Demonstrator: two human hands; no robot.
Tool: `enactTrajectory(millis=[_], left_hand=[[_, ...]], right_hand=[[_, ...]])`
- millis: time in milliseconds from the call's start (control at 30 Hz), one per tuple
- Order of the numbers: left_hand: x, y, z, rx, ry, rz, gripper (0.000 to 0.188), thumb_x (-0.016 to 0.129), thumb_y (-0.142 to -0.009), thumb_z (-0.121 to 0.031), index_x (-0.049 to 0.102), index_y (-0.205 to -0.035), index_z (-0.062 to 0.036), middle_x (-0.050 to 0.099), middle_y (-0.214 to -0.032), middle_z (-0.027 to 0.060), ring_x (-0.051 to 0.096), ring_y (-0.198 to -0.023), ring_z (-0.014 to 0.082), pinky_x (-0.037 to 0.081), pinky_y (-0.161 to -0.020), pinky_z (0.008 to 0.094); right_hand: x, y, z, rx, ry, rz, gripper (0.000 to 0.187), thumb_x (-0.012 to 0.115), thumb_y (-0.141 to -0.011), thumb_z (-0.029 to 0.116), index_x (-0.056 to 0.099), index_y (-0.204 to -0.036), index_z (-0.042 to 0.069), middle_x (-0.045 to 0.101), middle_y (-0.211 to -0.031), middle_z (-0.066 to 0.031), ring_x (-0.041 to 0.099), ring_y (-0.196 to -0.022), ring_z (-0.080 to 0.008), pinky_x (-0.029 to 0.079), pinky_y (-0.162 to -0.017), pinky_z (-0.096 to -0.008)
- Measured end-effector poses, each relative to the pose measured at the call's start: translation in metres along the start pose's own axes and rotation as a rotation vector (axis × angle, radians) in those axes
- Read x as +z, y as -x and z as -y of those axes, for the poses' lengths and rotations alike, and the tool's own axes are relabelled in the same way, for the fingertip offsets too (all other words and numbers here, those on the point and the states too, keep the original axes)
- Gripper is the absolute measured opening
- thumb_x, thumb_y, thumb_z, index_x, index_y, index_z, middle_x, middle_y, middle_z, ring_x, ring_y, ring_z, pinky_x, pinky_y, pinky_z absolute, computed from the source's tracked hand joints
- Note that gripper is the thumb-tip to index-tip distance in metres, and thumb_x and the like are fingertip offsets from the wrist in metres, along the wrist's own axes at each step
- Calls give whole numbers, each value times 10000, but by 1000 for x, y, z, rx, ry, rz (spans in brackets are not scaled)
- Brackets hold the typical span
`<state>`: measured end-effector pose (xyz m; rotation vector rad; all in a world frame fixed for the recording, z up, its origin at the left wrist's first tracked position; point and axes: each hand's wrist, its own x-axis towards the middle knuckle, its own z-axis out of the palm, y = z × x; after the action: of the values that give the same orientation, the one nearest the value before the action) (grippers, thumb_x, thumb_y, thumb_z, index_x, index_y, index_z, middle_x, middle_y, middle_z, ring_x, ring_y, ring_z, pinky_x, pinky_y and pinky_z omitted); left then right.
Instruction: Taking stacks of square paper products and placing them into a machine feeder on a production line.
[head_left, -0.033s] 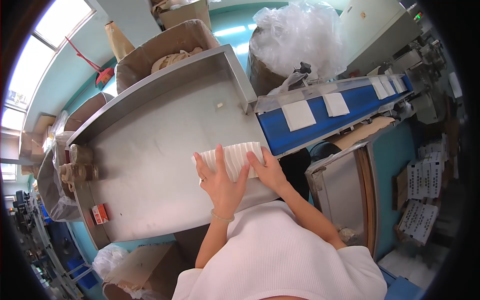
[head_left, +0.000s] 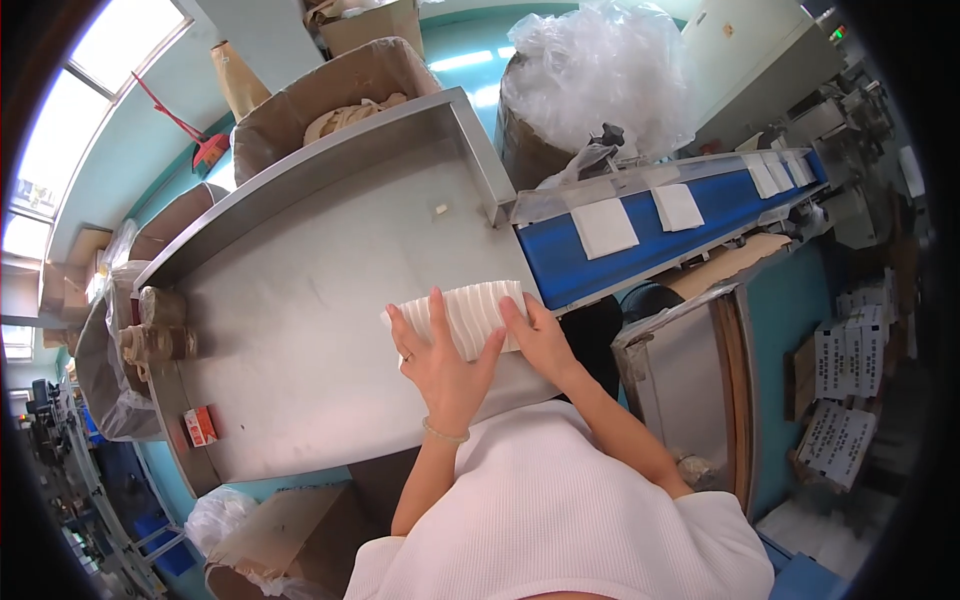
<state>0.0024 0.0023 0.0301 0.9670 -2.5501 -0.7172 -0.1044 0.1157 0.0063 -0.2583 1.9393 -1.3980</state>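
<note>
Both of my hands hold a row of folded white napkins [head_left: 465, 312], pressed side by side, over the near right part of a steel table [head_left: 300, 300]. My left hand [head_left: 442, 372] spans the left part of the row, its fingers over the far side and its thumb towards the right. At the right end, my right hand [head_left: 543, 345] grips the row with its thumb on top; its other fingers are partly hidden. Just beyond, a blue conveyor belt [head_left: 550, 275] carries flat folded napkins, the nearest napkin [head_left: 604, 229] lying close to the table.
A raised steel rim [head_left: 300, 160] bounds the table's far side. A small red box [head_left: 199, 426] and brown tape rolls [head_left: 160, 342] sit at its left edge. Behind stand a carton [head_left: 330, 90] and a heap of clear plastic [head_left: 600, 80]. Another carton [head_left: 285, 540] is below, near left.
The napkins on the belt have shifted slightly to the right, away from the table. My right hand has moved very slightly; my left hand looks the same.
</note>
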Motion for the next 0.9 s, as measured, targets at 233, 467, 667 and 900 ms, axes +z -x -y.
enactTrajectory(millis=[233, 467, 667, 900], left_hand=[[-8, -5, -4, -37, -86, 16, 1023, 822, -641, -568, 375, -1470, -170, 113, -1519, 348, 181, -1409, 513, 336, -961, 625], [-9, -4, -8, -26, -50, 31, 989, 831, -647, -538, 398, -1462, -180, 98, -1531, 335, 164, -1421, 502, 306, -991, 638], [-8, -5, 3, -41, 56, 15, 938, 831, -678, -489, 417, -1459, -178, 104, -1535, 329, 170, -1422, 500, 309, -1007, 629], [-9, -1, -10, -25, 38, 80, 980, 842, -658, -499, 392, -1468, -181, 93, -1536, 322, 137, -1430, 499, 312, -997, 632]], right_hand=[[-20, 12, -16, 331, -670, 181, 413, 574, -991, 341, 577, -1273, 40, 634, -1105, -41, 590, -922, -115, 493, -793, -290], [-29, 12, -29, 232, -501, 309, 344, 610, -959, 225, 594, -1228, 11, 640, -1120, -53, 616, -949, -139, 497, -775, -273], [-39, -5, -15, 181, -807, -122, 340, 597, -972, 193, 529, -1246, 4, 634, -1118, -92, 635, -953, -170, 540, -823, -301], [0, 1, -3, -40, -293, 22, 398, 594, -973, 359, 597, -1148, 2, 620, -930, -32, 533, -789, -72, 448, -682, -223]])
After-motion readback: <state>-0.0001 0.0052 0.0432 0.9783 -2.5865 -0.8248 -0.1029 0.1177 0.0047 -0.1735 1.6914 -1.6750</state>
